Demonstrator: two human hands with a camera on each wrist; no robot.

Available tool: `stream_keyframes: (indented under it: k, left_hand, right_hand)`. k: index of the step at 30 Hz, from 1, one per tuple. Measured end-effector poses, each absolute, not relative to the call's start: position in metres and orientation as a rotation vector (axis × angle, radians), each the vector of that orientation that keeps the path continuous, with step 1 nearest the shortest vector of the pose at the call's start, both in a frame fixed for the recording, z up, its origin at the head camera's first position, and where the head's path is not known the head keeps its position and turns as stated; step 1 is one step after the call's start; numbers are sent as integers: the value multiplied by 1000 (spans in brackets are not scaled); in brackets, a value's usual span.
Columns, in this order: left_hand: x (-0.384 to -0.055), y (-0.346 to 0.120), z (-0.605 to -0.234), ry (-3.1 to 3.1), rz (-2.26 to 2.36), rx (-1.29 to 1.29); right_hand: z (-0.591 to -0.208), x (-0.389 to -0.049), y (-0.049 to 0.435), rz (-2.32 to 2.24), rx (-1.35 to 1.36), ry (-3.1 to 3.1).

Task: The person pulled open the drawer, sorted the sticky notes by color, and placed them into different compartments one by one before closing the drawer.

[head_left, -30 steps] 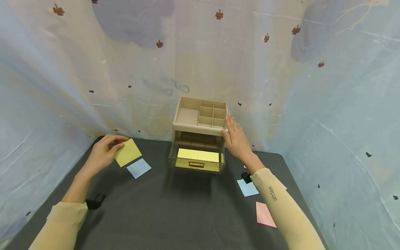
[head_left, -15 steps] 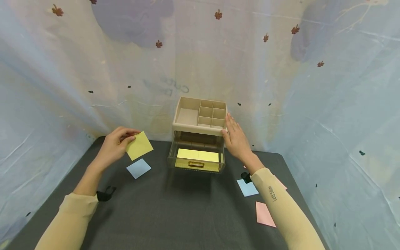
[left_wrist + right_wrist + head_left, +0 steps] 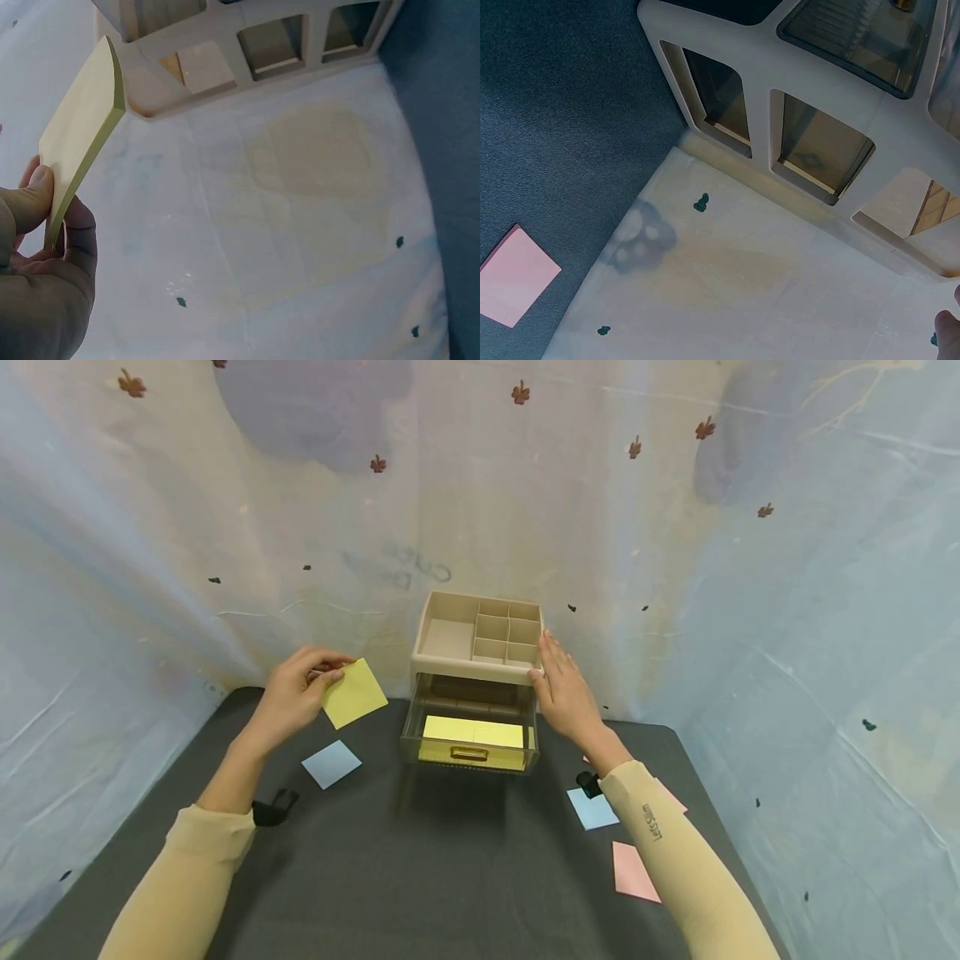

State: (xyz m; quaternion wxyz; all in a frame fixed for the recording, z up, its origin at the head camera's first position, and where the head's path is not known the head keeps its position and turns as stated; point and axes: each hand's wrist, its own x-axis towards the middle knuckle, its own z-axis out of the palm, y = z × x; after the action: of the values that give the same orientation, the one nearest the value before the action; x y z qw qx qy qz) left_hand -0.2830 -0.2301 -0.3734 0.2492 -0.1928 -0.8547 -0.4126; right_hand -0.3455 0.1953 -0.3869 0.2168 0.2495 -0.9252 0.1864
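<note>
Head view: yellow sticky-note pad (image 3: 355,693) is pinched in the left hand (image 3: 296,697), held above the table left of the organizer (image 3: 476,681); the right hand (image 3: 566,689) lies flat against its side — open drawer (image 3: 471,743) already holds yellow pads. Left wrist: pad (image 3: 79,135) is gripped by one corner only — slippage judged possible. Right wrist: only a fingertip is seen.

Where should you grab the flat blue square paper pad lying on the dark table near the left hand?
Probably pinch the flat blue square paper pad at a free edge or corner, coming from above on the left side, where the left hand is nearest. It lies flat on the dark table with nothing touching it, so one edge likely needs lifting first.
</note>
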Motion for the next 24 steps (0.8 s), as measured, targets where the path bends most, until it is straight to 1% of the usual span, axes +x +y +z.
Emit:
stream_keyframes:
  k: [9,24]
  left_hand:
    - [-286,-209,-358,-2321,-1151,-573]
    - [-296,-166,-338,-2261,-1201,-724]
  right_hand:
    - [-387,-348,197,495,697,-2554]
    - [-387,-348,196,486,693,-2560]
